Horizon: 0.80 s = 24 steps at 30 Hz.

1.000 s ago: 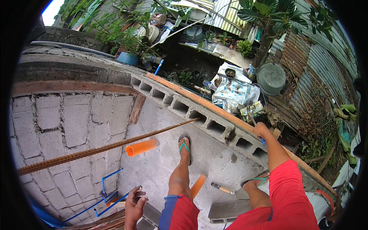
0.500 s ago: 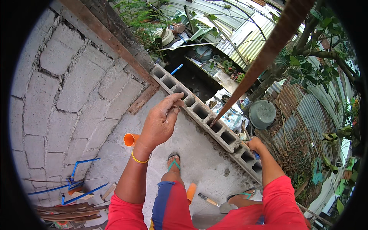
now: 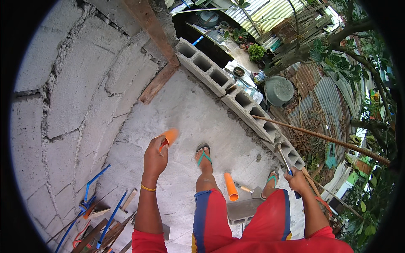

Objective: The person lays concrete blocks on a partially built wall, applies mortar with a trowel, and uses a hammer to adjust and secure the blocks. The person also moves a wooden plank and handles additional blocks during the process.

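Observation:
My right hand (image 3: 298,182) is wrapped round the blue grip of a hammer (image 3: 288,162). Its metal head is up against the near end of a row of grey hollow blocks (image 3: 249,120), right by their open cells. On the other side, my left hand (image 3: 155,158) hangs above the floor with curled fingers; whatever they hold, if anything, is hidden. An orange pipe piece (image 3: 170,135) shows just beyond those fingertips, overlapped by them in the picture; I cannot tell whether they touch. A rusty steel bar (image 3: 320,135) slants out from the block row toward the right.
A second orange pipe (image 3: 230,185), a trowel (image 3: 244,187) and a loose hollow block (image 3: 244,211) lie by my feet. Blue pipes (image 3: 113,217) and boards (image 3: 103,236) are at lower left, beside the block wall (image 3: 80,92). A grey basin (image 3: 279,90) and tree branches (image 3: 337,38) lie beyond the row.
The view has shifted, and my left hand has drawn back from over the block row toward the orange pipe. My right hand is lower and nearer, with the hammer now in plain sight.

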Available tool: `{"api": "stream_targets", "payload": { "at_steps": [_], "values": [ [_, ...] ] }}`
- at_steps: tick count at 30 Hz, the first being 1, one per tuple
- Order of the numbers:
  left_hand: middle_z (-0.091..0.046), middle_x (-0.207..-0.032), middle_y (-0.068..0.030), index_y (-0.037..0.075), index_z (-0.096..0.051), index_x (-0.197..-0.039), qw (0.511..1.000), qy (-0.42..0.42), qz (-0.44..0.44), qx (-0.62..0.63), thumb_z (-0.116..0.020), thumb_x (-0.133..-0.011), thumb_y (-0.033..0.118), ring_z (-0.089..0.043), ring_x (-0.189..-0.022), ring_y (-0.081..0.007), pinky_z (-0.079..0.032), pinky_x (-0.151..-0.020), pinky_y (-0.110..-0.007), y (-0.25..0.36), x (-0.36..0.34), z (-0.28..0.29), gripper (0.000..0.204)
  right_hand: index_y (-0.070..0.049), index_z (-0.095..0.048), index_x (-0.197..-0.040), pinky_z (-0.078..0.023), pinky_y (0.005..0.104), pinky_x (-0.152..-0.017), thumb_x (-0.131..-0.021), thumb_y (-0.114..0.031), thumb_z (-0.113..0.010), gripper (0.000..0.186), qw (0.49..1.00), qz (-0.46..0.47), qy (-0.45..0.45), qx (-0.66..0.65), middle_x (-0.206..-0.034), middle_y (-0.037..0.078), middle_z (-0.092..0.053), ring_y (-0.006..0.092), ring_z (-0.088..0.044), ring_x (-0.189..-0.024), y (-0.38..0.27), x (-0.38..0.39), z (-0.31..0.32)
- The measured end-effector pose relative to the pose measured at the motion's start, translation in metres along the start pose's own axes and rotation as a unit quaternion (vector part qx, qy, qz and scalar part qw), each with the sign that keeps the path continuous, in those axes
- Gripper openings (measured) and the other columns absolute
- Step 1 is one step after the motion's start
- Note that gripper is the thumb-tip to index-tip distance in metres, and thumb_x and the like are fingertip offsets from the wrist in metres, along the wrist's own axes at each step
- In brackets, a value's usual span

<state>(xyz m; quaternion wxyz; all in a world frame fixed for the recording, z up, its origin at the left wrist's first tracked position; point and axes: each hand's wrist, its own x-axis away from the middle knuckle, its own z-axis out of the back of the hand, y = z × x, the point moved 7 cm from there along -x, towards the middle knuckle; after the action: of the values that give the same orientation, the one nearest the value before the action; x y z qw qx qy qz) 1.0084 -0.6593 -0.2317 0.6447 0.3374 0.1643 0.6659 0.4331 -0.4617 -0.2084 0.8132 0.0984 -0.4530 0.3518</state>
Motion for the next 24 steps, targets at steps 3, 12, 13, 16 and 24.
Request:
{"api": "stream_targets", "payload": {
  "at_steps": [3, 12, 13, 16, 24],
  "values": [
    [-0.072, -0.116, -0.0201, -0.001, -0.066, -0.129, 0.998, -0.042, 0.023, 0.031, -0.065, -0.097, 0.008, -0.072, -0.104, -0.0295, -0.057, -0.092, -0.038, -0.005, -0.018, -0.002, 0.033, -0.002, -0.061, -0.097, -0.049, 0.0366, -0.066, -0.095, -0.022, -0.072, 0.023, 0.998, 0.056, -0.031, -0.028, -0.079, 0.009, -0.061, 0.0209, -0.057, -0.067, -0.046, 0.027, -0.015],
    [-0.073, -0.116, -0.0200, -0.001, -0.067, -0.128, 0.988, -0.151, -0.013, 0.031, -0.065, -0.101, 0.015, -0.073, -0.105, -0.0281, -0.057, -0.093, -0.036, 0.061, -0.096, -0.037, 0.032, -0.005, -0.063, -0.102, -0.049, 0.0295, -0.072, -0.097, -0.022, -0.072, 0.020, 0.956, -0.037, -0.149, -0.249, -0.082, 0.003, -0.062, 0.0114, -0.054, -0.077, -0.118, 0.027, -0.032],
    [-0.073, -0.116, -0.0202, -0.001, -0.067, -0.127, 0.987, -0.156, -0.016, 0.020, -0.066, -0.101, 0.015, -0.074, -0.104, -0.0280, -0.057, -0.092, -0.036, 0.071, -0.106, -0.037, 0.031, -0.006, -0.062, -0.105, -0.048, 0.0285, -0.072, -0.097, -0.022, -0.072, 0.021, 0.956, -0.016, -0.147, -0.255, -0.083, 0.001, -0.061, 0.0106, -0.054, -0.078, -0.128, 0.020, -0.028],
    [-0.073, -0.116, -0.0199, -0.001, -0.068, -0.126, 0.985, -0.170, -0.035, 0.000, -0.067, -0.100, 0.014, -0.074, -0.103, -0.0278, -0.058, -0.091, -0.035, 0.104, -0.139, -0.047, 0.030, -0.006, -0.063, -0.108, -0.049, 0.0295, -0.073, -0.097, -0.022, -0.072, 0.022, 0.936, 0.002, -0.157, -0.314, -0.084, 0.002, -0.061, 0.0107, -0.054, -0.079, -0.150, -0.002, -0.016],
    [-0.073, -0.111, -0.0201, 0.002, -0.070, -0.119, 0.968, -0.208, -0.139, 0.018, -0.069, -0.099, 0.020, -0.072, -0.099, -0.0386, -0.058, -0.085, -0.043, 0.194, -0.257, -0.139, 0.027, -0.004, -0.061, -0.111, -0.051, 0.0344, -0.082, -0.098, -0.027, -0.071, 0.028, 0.915, 0.054, -0.120, -0.381, -0.094, 0.011, -0.065, 0.0189, -0.062, -0.087, -0.205, -0.037, 0.036]
  ]
}}
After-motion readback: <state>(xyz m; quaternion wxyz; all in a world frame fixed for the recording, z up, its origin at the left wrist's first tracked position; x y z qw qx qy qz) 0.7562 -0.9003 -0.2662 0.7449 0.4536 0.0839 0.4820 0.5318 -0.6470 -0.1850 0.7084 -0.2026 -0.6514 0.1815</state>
